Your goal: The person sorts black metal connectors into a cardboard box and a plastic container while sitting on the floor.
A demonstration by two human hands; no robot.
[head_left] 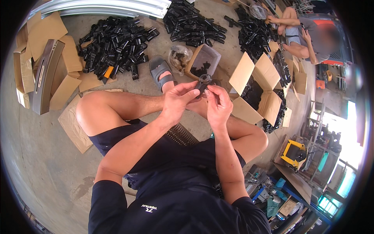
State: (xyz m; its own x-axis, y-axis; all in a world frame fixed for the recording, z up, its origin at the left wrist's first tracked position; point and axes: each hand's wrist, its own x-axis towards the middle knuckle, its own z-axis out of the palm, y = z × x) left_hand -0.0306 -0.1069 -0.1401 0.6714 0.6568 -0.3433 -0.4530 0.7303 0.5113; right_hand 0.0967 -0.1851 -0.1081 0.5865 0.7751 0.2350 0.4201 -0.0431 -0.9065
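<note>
Between my fingertips, in front of my crossed legs, is a small black part with a round ring-shaped end [205,79]. My left hand [178,100] pinches it from the left side, thumb and fingers closed on its body. From the right, my right hand [218,106] also grips it with thumb and forefinger, and a dark rounded piece shows just behind those fingertips. Whether that piece is joined to the part I cannot tell. Just beyond my hands stands a grey bin [214,58] with small black pieces inside, beside a clear plastic bag [180,58] of small parts.
Heaps of black parts [117,46] cover the floor ahead, one with an orange-handled tool [108,72] on it. Opened cardboard boxes [271,106] stand left and right. Another person [300,37] sits at the far right. A yellow-framed item [293,155] stands at right.
</note>
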